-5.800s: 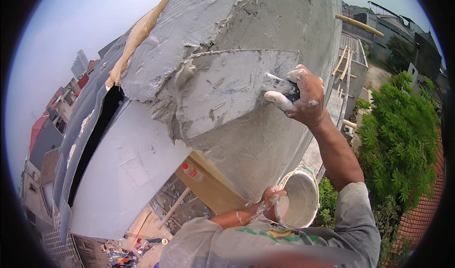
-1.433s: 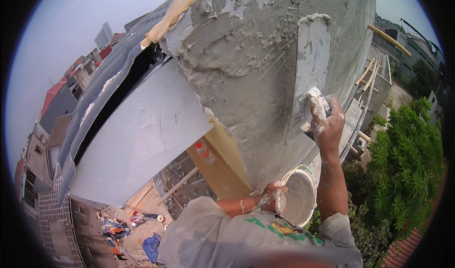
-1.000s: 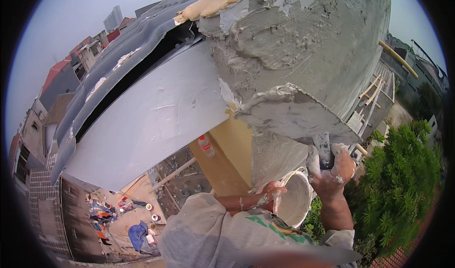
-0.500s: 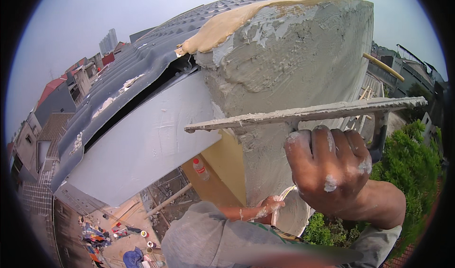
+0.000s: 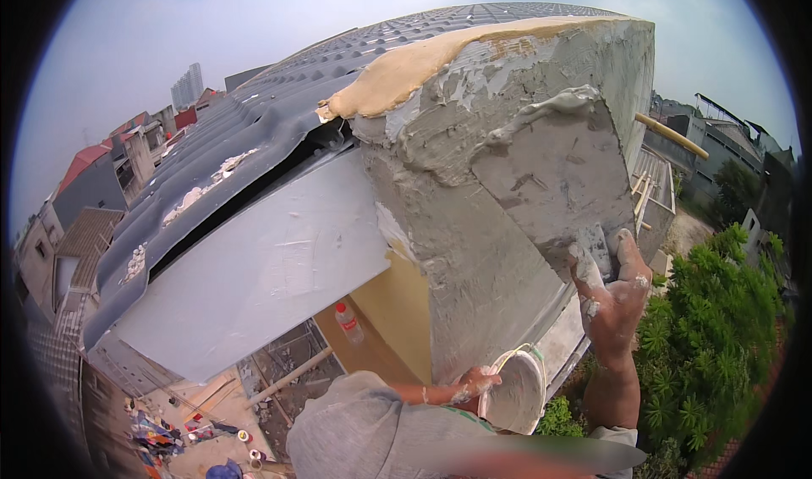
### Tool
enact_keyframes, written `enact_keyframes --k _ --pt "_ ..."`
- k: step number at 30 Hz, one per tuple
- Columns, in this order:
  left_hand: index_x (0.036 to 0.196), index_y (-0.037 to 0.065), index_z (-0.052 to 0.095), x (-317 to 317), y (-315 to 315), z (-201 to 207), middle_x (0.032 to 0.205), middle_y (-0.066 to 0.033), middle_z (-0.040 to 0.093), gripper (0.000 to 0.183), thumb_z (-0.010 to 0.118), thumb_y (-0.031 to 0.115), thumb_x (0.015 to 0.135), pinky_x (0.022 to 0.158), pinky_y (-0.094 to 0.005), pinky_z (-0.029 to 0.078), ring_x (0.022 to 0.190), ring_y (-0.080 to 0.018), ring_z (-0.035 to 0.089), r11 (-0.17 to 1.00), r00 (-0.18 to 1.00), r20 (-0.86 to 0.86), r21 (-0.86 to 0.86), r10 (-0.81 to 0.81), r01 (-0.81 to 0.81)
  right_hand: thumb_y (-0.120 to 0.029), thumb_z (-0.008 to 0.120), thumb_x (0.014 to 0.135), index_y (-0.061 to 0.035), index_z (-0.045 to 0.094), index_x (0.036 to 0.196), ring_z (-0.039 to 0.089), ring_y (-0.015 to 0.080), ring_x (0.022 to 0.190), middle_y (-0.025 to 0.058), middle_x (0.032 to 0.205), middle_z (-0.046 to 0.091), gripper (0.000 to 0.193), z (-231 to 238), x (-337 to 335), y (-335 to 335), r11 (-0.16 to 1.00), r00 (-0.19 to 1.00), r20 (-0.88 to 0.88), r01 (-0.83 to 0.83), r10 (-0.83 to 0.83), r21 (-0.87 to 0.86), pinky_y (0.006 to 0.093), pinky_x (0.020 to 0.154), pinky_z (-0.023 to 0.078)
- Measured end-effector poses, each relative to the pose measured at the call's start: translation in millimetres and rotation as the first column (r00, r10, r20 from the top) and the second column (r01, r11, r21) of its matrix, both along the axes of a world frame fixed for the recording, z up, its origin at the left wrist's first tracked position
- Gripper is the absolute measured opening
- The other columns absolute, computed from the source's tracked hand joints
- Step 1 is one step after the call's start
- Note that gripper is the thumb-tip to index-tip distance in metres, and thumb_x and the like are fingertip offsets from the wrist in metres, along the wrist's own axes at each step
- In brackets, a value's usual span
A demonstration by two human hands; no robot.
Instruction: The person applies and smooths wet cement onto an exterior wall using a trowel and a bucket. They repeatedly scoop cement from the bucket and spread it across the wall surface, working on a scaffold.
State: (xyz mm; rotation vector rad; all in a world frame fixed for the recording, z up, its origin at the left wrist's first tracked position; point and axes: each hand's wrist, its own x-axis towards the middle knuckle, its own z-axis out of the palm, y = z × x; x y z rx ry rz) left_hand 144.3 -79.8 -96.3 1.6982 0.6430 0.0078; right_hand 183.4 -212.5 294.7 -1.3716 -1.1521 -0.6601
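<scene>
My right hand (image 5: 613,297) grips a plaster-smeared plastering trowel (image 5: 550,183), its fingers closed at the lower end. The broad plate lies tilted against the grey plastered wall (image 5: 474,250), and a ridge of wet plaster (image 5: 550,111) runs along its upper edge. Lower down, my left hand (image 5: 478,382) is closed on the rim of a white bucket (image 5: 518,390) coated inside with grey plaster. Both hands carry white smears. The fingers behind the trowel's end are partly hidden.
A dark tiled roof (image 5: 254,153) slopes left, with a beige strip (image 5: 397,77) along its edge above a white board (image 5: 262,267). A red-capped bottle (image 5: 348,322) stands on a brown ledge. A bamboo pole (image 5: 672,134) juts out at right above green foliage (image 5: 694,335). Far below lies ground with scattered items.
The trowel has turned from nearly edge-on in front of the wall to flat against it. My right hand has turned with it and moved slightly right; my left hand stays on the bucket.
</scene>
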Motion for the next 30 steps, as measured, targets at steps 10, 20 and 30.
enact_keyframes --k 10,20,30 --pt "0.097 -0.001 0.066 -7 -10 -10 0.087 -0.0082 0.066 0.037 0.064 0.03 0.078 0.077 -0.0345 0.047 0.084 -0.0195 0.06 0.959 0.988 0.148 -0.282 0.033 0.01 -0.016 0.074 0.073 0.0015 0.059 0.087 0.06 0.0188 0.058 0.0094 0.068 0.058 0.027 -43 -13 84 0.923 0.89 -0.352 -0.358 0.291 -0.143 0.0324 0.052 0.047" --pt "0.089 -0.002 0.065 -5 9 -37 0.082 -0.0128 0.065 0.043 0.068 0.038 0.073 0.067 -0.0366 0.047 0.079 -0.0201 0.061 0.997 0.997 -0.014 -0.018 0.073 -0.074 -0.017 0.071 0.074 0.0056 0.056 0.083 0.061 0.0379 0.065 0.0221 0.072 0.059 0.029 -34 71 102 0.988 0.968 -0.204 0.133 -0.146 -0.077 0.0416 0.057 0.046" --pt "0.093 0.001 0.066 0 -12 -16 0.084 -0.0064 0.066 0.027 0.069 0.023 0.079 0.067 -0.0323 0.049 0.073 -0.0169 0.062 0.934 0.995 0.058 -0.352 0.087 -0.061 -0.012 0.073 0.067 0.0019 0.057 0.088 0.059 0.0265 0.055 0.0102 0.07 0.054 0.03 -64 -1 82 1.0 0.999 0.039 -0.012 0.013 -0.009 0.0337 0.047 0.045"
